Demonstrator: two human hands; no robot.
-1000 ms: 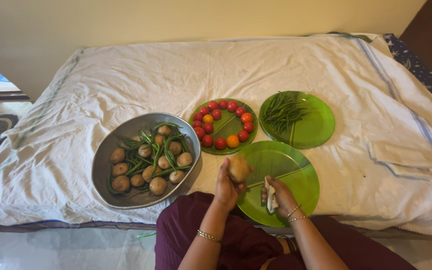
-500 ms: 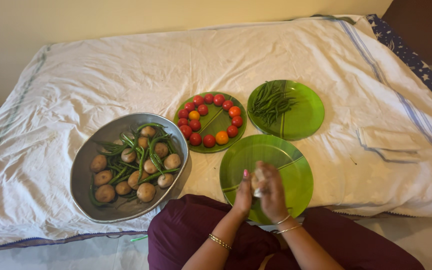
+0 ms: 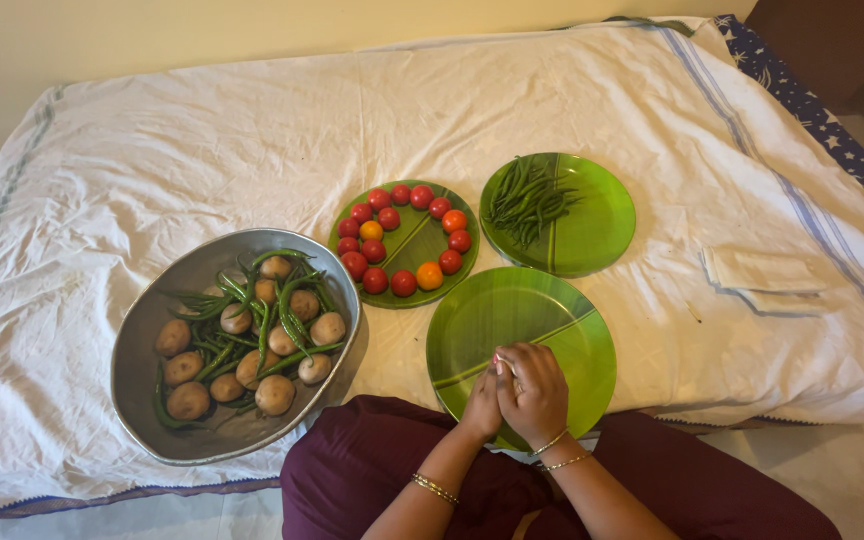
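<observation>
Cupping both hands together low in the middle of the frame, the person works over the near edge of an empty green plate (image 3: 552,320). The left hand (image 3: 481,405) and right hand (image 3: 534,392) press close, fingers curled in a tight grip around something between them; what it is stays hidden, so I cannot tell its kind. Judging by the pose, the step in hand looks like rubbing or wiping a small item, and the next move would call for opening the fingers carefully over the plate so the item does not roll off.

Counting: three green plates lie on the white sheet (image 3: 202,140) of the bed. One, just above the empty one, carries a ring of tomatoes (image 3: 404,283), about fourteen, two of them orange. Another, right of it, holds a heap of green chillies (image 3: 527,200), too many to count. A metal basin (image 3: 142,350) at lower left holds roughly eleven potatoes (image 3: 274,395) mixed with more chillies. Folded white cloths (image 3: 757,275) sit at the right.
</observation>
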